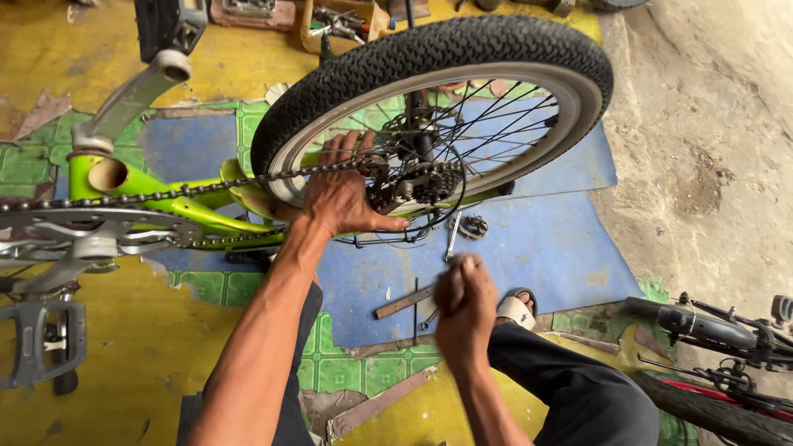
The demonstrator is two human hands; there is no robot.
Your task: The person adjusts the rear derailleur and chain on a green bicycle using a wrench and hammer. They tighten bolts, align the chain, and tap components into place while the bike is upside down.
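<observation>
Black trousers (578, 388) nearest, with a white sandal (516, 310) poking out on the right. Just above, right hand (465, 297), blurry, curled up in a fist; cannot tell what is inside it, if anything. Close beside it on the blue mat (562, 256), a flat metal bar (403, 301), and a bit farther a small spanner (452, 239) and a little metal part (475, 225).

Then left hand (343, 194), spread flat with fingers apart, pressing on the spokes of the back wheel (429, 49), right beside the small cogs (413, 183). Grabs nothing, only pushes.

Upside down on the floor, a green bike frame (165, 202), with the chain (190, 192) running from the cogs to the big toothed ring (91, 227) on the left. Near left, a grey pedal (37, 343).

Looks like fixing work at the middle of the back wheel, with the wheel held steady. Calls for a firm left hand, fingers kept clear of chain and cogs, and a tool set square on the nut.

Far away, a tray of tools (339, 21). Far right, part of another bike (710, 326).
</observation>
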